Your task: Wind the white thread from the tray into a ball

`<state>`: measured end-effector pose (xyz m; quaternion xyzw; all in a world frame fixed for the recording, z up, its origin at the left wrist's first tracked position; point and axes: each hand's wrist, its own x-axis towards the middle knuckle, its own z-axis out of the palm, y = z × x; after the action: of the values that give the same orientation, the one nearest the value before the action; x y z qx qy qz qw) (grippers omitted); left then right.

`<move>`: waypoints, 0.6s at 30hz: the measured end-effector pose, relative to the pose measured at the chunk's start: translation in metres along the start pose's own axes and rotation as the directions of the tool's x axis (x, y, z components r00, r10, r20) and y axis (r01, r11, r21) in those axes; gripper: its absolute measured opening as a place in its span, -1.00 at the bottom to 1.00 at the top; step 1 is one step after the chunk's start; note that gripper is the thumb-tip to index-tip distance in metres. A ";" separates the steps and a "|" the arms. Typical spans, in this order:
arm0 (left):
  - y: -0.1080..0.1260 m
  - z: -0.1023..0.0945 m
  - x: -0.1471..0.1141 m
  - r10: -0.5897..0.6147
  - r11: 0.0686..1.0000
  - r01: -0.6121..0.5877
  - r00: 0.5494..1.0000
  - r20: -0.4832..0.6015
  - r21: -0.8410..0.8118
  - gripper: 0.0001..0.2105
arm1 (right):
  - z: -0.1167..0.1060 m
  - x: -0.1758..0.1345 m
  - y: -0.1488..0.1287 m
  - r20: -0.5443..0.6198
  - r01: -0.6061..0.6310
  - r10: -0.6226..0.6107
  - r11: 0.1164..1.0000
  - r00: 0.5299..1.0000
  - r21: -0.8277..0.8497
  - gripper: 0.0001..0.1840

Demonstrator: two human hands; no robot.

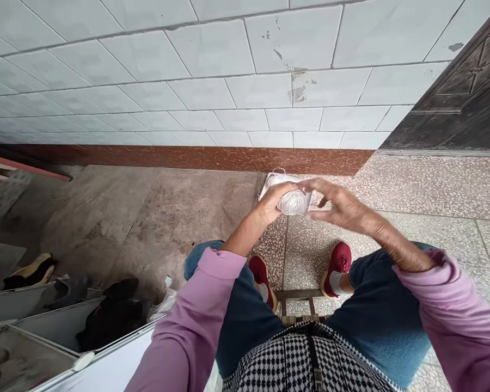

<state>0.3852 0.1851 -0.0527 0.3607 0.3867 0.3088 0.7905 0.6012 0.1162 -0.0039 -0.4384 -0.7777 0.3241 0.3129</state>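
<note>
Below, red shoes (338,260); shoe rack (61,321) left (white tray (269,188) behind hands).

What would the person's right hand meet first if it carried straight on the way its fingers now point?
The right hand points leftward at the ball of white thread cupped in the left hand, so it would probably meet that first; depth is hard to judge.

Two hands: left hand (274,202) and right hand (338,206), at twelve o'clock from the lap. One ball of white thread (293,202) sits between them. Two red shoes (338,260) lie at six o'clock below it.
</note>
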 end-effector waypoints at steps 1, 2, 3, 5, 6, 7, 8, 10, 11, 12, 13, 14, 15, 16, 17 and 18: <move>-0.002 0.002 0.002 -0.003 0.999 0.002 1.000 -0.010 -0.048 -0.69 | 0.011 0.002 -0.007 -0.007 0.025 -0.026 0.998 1.000 -0.057 -0.30; -0.003 0.003 0.004 -0.004 0.996 0.003 1.000 -0.020 -0.090 -0.67 | 0.019 0.003 -0.010 -0.027 0.036 -0.039 0.993 0.999 -0.116 -0.31; -0.004 0.005 0.004 -0.001 0.992 -0.002 1.000 -0.024 -0.125 -0.63 | 0.023 0.002 -0.010 -0.052 0.037 -0.046 0.986 0.998 -0.161 -0.33; -0.003 0.010 0.002 0.022 0.987 -0.022 1.000 -0.004 -0.161 -0.55 | 0.025 0.000 -0.005 -0.091 0.029 -0.046 0.983 0.995 -0.180 -0.39; -0.002 0.013 -0.001 0.043 0.986 -0.040 0.999 0.018 -0.163 -0.51 | 0.023 -0.002 -0.002 -0.105 0.020 -0.038 0.987 0.994 -0.162 -0.42; 0.000 0.016 -0.005 0.067 0.987 -0.059 0.997 0.045 -0.152 -0.48 | 0.020 -0.004 0.001 -0.125 0.007 -0.024 0.991 0.992 -0.137 -0.44; 0.002 0.018 -0.009 0.089 0.989 -0.079 0.994 0.071 -0.127 -0.47 | 0.016 -0.006 0.003 -0.147 -0.012 -0.004 0.994 0.989 -0.109 -0.45; 0.006 0.022 -0.017 0.111 0.994 -0.108 0.988 0.111 -0.037 -0.44 | 0.009 -0.009 0.006 -0.178 -0.055 0.047 0.998 0.983 -0.040 -0.46; 0.008 0.023 -0.021 0.108 0.994 -0.111 0.987 0.122 0.014 -0.43 | 0.005 -0.010 0.007 -0.174 -0.071 0.071 0.997 0.982 0.011 -0.46; 0.010 0.023 -0.024 0.099 0.993 -0.107 0.987 0.128 0.059 -0.43 | 0.001 -0.011 0.008 -0.161 -0.080 0.091 0.994 0.983 0.074 -0.47; 0.012 0.023 -0.026 0.084 0.991 -0.097 0.987 0.135 0.094 -0.43 | -0.003 -0.012 0.010 -0.149 -0.085 0.107 0.986 0.983 0.145 -0.50; 0.015 0.023 -0.028 0.067 0.990 -0.085 0.987 0.147 0.117 -0.42 | -0.007 -0.012 0.011 -0.147 -0.085 0.118 0.973 0.982 0.213 -0.51; 0.018 0.022 -0.029 0.047 0.989 -0.069 0.985 0.164 0.130 -0.38 | -0.010 -0.012 0.012 -0.156 -0.084 0.129 0.960 0.979 0.267 -0.52; 0.020 0.021 -0.029 0.025 0.989 -0.051 0.983 0.183 0.139 -0.32 | -0.012 -0.011 0.013 -0.170 -0.084 0.140 0.951 0.975 0.297 -0.51; 0.023 0.021 -0.030 0.006 0.989 -0.036 0.980 0.200 0.146 -0.27 | -0.013 -0.010 0.013 -0.186 -0.088 0.149 0.949 0.971 0.304 -0.49; 0.025 0.021 -0.030 -0.009 0.988 -0.024 0.977 0.214 0.153 -0.23 | -0.012 -0.009 0.012 -0.191 -0.094 0.156 0.950 0.969 0.298 -0.47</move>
<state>0.3824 0.1684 -0.0115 0.4534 0.3206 0.2402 0.7962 0.6202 0.1158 -0.0082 -0.4689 -0.6552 0.4041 0.4331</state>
